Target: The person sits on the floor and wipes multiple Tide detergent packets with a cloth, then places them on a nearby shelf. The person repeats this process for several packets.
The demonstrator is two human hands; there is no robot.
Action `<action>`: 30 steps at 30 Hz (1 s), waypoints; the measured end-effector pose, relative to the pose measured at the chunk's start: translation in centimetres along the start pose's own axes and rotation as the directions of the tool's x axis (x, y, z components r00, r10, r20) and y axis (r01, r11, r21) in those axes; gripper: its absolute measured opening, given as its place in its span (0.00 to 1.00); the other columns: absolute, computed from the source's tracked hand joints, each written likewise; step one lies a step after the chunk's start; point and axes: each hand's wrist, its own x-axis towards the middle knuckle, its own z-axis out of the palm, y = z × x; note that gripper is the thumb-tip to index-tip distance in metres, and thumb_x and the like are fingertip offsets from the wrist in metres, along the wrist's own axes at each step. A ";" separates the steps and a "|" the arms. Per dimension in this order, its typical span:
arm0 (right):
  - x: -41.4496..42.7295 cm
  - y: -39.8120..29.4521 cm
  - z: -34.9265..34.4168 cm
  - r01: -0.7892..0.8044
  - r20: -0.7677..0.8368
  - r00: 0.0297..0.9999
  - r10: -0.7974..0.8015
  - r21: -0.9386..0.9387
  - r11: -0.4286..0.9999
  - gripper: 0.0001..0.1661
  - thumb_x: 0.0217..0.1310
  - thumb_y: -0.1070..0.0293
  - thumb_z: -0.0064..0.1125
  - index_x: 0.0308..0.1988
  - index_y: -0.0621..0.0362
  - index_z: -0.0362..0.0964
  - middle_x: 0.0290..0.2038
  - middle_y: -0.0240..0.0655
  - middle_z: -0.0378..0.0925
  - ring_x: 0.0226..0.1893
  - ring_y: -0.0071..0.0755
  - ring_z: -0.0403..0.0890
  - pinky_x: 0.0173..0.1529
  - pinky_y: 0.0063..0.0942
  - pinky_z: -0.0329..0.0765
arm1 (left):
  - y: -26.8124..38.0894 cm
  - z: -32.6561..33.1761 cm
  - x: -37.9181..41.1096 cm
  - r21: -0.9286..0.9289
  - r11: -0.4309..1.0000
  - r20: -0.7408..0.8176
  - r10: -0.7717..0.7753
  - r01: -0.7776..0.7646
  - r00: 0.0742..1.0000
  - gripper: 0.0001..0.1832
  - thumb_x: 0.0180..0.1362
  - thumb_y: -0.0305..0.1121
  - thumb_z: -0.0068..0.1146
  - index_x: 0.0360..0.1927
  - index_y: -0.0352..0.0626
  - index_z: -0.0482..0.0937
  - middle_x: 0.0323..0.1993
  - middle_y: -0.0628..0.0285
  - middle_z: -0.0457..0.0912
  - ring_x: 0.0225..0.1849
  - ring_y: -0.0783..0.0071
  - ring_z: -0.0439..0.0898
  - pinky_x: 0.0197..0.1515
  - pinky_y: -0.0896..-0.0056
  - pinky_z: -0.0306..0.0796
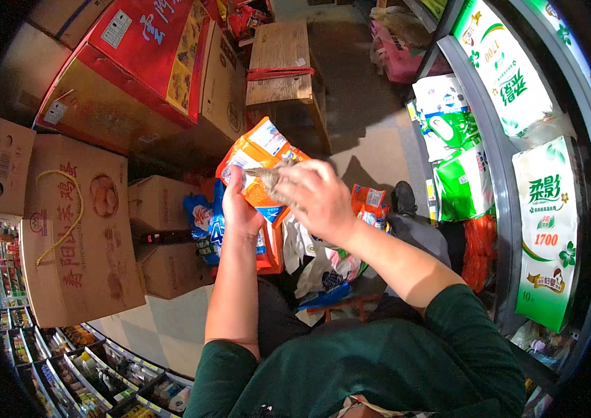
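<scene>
My left hand (243, 209) grips an orange plastic packet (260, 197) by its near left edge, thumb on top. The packet has a white printed panel and a blue corner, and it is tilted above my lap. Bunched under the fingers of my right hand (326, 204) is a greyish cloth (276, 184), pressed against the packet's face. Below my hands lie a red-orange bag (276, 245), white plastic packaging (321, 279) and another orange packet (369, 201). Blue printed bags (204, 222) lie just left of my left wrist. My forearms partly hide this pile.
Cardboard cartons (76, 235) and a large red box (133, 57) are stacked at the left. A wooden stool (279, 62) stands ahead. Shelving (504, 157) with tissue packs (543, 224) runs along the right. Divided product trays (86, 376) are at lower left.
</scene>
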 end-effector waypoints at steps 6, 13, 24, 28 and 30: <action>0.9 5.0 -0.1 -0.361 -0.146 0.922 0.357 0.005 0.933 0.18 0.48 0.73 0.59 0.43 0.50 0.79 0.49 0.33 0.78 0.53 0.43 0.73 0.57 0.38 0.73 | -0.3 0.9 -0.6 0.010 1.000 -0.054 0.020 -0.020 0.998 0.28 0.70 0.51 0.43 0.63 0.40 0.68 0.61 0.56 0.74 0.61 0.59 0.74 0.63 0.55 0.67; 0.2 0.7 0.7 0.034 -0.058 0.998 -0.037 -0.040 0.999 0.15 0.45 0.70 0.64 0.38 0.44 0.79 0.47 0.28 0.77 0.50 0.38 0.74 0.52 0.35 0.77 | -3.5 -1.4 -0.3 0.403 0.913 -0.158 0.006 0.059 0.987 0.25 0.69 0.52 0.43 0.55 0.41 0.73 0.52 0.59 0.79 0.52 0.67 0.78 0.56 0.60 0.71; 1.6 2.0 -0.7 -0.028 -0.091 0.996 0.023 -0.060 0.998 0.18 0.44 0.72 0.65 0.39 0.44 0.79 0.50 0.27 0.77 0.53 0.42 0.72 0.56 0.38 0.74 | -2.8 0.7 -0.8 0.102 0.977 -0.038 -0.184 0.187 0.982 0.29 0.68 0.52 0.45 0.62 0.40 0.69 0.58 0.56 0.76 0.59 0.59 0.76 0.62 0.55 0.68; 2.0 5.7 -0.9 -0.300 -0.151 0.944 0.294 -0.018 0.954 0.16 0.45 0.74 0.63 0.38 0.47 0.80 0.49 0.30 0.77 0.52 0.43 0.72 0.57 0.39 0.72 | -2.2 0.9 -0.8 0.058 0.993 -0.081 -0.101 0.106 0.992 0.29 0.69 0.51 0.45 0.63 0.38 0.68 0.61 0.55 0.73 0.60 0.58 0.75 0.64 0.55 0.66; 1.6 5.4 -0.6 -0.238 -0.160 0.960 0.231 -0.026 0.971 0.17 0.46 0.74 0.63 0.40 0.46 0.79 0.49 0.28 0.78 0.53 0.41 0.72 0.58 0.39 0.71 | -1.1 1.0 -0.9 0.009 0.999 -0.016 -0.048 0.048 0.999 0.30 0.69 0.52 0.43 0.63 0.38 0.67 0.62 0.54 0.73 0.61 0.57 0.73 0.64 0.53 0.66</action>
